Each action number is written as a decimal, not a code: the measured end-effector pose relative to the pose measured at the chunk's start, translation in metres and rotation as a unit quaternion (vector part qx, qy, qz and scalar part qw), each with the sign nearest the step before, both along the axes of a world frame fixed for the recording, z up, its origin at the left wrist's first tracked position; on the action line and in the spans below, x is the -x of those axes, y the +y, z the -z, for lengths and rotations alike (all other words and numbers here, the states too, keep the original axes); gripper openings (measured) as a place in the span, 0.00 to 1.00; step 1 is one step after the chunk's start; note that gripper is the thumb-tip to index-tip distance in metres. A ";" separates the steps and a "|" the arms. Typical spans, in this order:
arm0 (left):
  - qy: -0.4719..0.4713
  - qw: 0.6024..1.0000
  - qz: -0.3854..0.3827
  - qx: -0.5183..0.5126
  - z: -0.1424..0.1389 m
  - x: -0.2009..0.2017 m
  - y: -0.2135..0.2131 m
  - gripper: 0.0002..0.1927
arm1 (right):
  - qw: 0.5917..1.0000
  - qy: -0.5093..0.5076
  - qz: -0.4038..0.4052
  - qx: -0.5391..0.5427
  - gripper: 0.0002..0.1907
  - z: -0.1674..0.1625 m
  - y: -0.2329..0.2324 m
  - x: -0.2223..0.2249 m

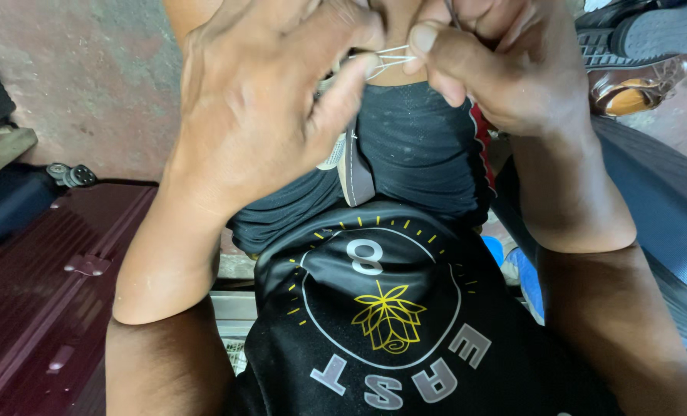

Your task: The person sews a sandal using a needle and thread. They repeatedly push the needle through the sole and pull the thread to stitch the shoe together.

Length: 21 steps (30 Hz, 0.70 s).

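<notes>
Item: thread (393, 54), pale, several strands, stretched taut between my two hands just above my lap.

Left hand (263, 108): thumb and forefinger pinched shut on one end of the thread; other fingers spread loose over a shoe (351, 169), whose grey sole edge shows under my palm.

Right hand (505, 65): thumb and forefinger closed tight on the other end; whether it also holds a needle I cannot tell.

Shoe: held against my knee, mostly hidden by my hands.

Progress, as I judge it: stitching under way, thread being drawn tight; how much of the seam is sewn is hidden.

Nearby: maroon suitcase (43, 300) to my left; brown shoe (636, 85) on the floor at upper right.
</notes>
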<state>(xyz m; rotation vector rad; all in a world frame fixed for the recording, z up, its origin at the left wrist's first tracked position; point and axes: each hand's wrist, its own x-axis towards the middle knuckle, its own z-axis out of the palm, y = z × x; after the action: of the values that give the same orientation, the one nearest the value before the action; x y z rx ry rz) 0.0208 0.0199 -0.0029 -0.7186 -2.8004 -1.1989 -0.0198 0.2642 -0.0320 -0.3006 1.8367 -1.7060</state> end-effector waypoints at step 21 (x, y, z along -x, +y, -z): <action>-0.028 0.998 0.025 -0.043 -0.003 -0.004 0.001 0.04 | 1.000 0.016 0.019 -0.008 0.07 0.007 0.004 -0.008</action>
<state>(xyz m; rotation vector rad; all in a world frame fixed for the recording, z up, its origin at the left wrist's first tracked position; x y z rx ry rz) 0.0248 0.0204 0.0002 -0.7655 -2.7708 -1.3603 -0.0123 0.2681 -0.0387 -0.2903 1.8886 -1.7200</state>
